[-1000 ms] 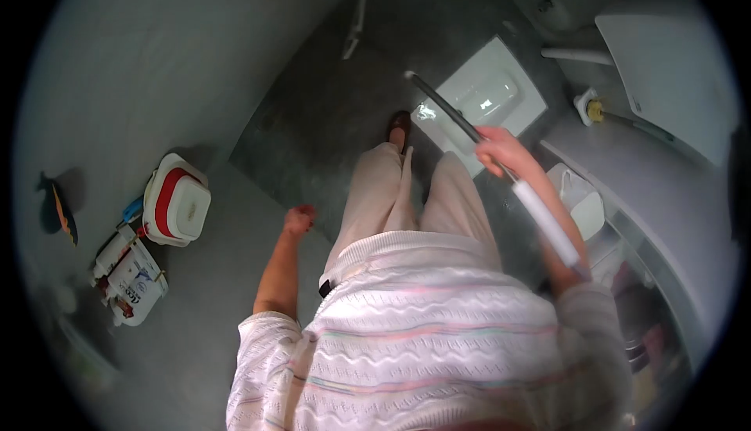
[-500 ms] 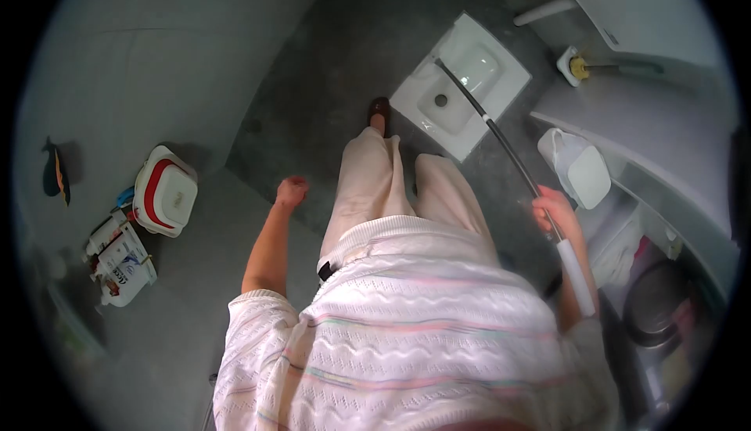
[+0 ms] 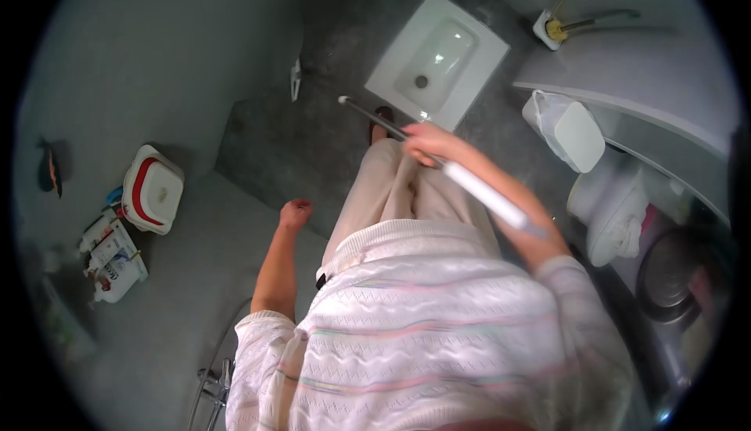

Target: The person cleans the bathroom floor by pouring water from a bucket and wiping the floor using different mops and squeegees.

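Observation:
My right hand (image 3: 429,145) is wrapped round a long dark pole (image 3: 375,116) with a thick white grip (image 3: 485,195) that runs back along my forearm. The pole's thin end points up and left, over the dark floor, in front of my shoe (image 3: 382,116). To the left, my left hand (image 3: 296,213) hangs beside my leg with its fingers curled, and nothing shows in it. A white squat toilet pan (image 3: 463,95) lies in the floor ahead of my right hand.
At left are a red and white folded basin (image 3: 163,195) and white bottles (image 3: 117,274). A metal tap (image 3: 215,384) is low left. A lidded white bin (image 3: 579,138), a toilet brush (image 3: 554,29) and a purplish ledge (image 3: 641,79) stand right. A white head (image 3: 295,80) lies ahead.
My right hand with the pole has swung out to the right and then back left across my legs. The view has shifted forward. My left hand has barely moved.

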A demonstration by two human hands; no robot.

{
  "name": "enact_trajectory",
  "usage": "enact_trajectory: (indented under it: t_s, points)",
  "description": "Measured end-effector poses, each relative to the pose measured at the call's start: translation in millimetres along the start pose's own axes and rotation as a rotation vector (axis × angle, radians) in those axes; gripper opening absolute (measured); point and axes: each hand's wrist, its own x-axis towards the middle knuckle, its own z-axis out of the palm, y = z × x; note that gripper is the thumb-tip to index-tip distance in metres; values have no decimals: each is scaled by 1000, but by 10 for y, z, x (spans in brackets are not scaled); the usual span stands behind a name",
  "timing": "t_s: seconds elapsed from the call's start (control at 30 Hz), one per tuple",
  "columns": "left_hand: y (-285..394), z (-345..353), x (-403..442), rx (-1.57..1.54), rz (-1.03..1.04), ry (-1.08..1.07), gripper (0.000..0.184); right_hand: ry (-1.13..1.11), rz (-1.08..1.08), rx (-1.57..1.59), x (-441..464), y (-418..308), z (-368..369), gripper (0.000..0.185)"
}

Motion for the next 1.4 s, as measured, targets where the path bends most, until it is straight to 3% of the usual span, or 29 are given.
enact_trajectory:
  t_s: [0.07, 0.13, 0.23, 0.43, 0.67, 0.9, 0.97, 1.0, 1.07, 1.13, 1.2, 1.3, 1.4]
  points:
    - [17, -69, -249, -81, -40, 39, 26, 21, 92, -7, 322, -215, 271, 26]
    - [215, -91, -235, -170, -3, 55, 26, 81, 88, -45, 325, -159, 64, 31]
    - [299, -188, -160, -335, -41, 60, 27, 77, 49, 21, -265, 49, -386, 18]
    - [373, -546, 169, -98, -21, -11, 24, 372, 271, 124, -1753, -204, -520, 13]
    - [1032, -874, 484, -193, 54, -32, 25, 718, 241, -113, -2186, -327, -882, 44]
    - [1174, -966, 681, -15, 91, -84, 27, 841, 325, -425, -1251, -372, -1771, 72]
    - [1175, -955, 655, -32, 90, -75, 25, 844, 413, -513, -1042, -184, -1738, 73]
    - [1219, -978, 595, -65, 95, -53, 23, 845, 456, -557, -944, -37, -1729, 73]
    - [1228, -986, 571, -22, 108, -40, 23, 891, 310, -864, -923, 856, -1800, 74]
    - [1170, -1034, 608, 131, 124, -57, 25, 755, 571, -543, -1328, 314, -1102, 74]
    - [1085, -993, 626, 101, 98, -61, 24, 737, 583, -509, -1550, 600, -930, 74]
    - [1086, -925, 639, 26, 65, -92, 24, 733, 513, -247, -2065, 192, -724, 72]
    - [1113, -896, 670, 20, 43, -117, 25, 920, 344, -336, -2037, 765, -1077, 71]
